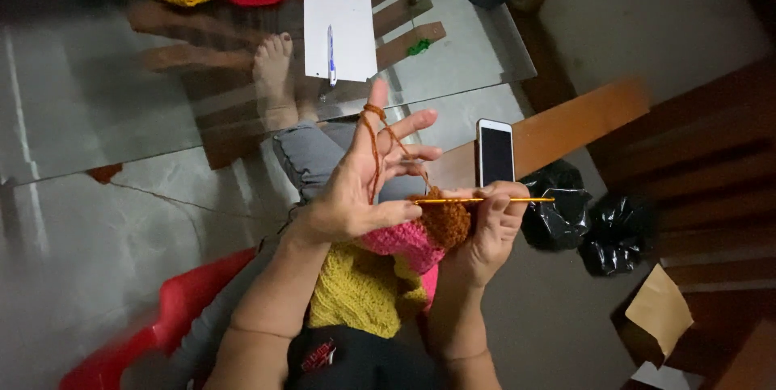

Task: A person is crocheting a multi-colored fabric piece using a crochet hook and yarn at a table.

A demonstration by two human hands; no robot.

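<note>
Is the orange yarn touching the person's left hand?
Touching. The head view shows the orange yarn wrapped around the left hand's raised finger and running across its palm.

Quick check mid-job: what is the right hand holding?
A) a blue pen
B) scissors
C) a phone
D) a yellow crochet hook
D: the right hand grips a thin yellow crochet hook pointed into the orange crochet piece; the pen and phone lie untouched.
</note>
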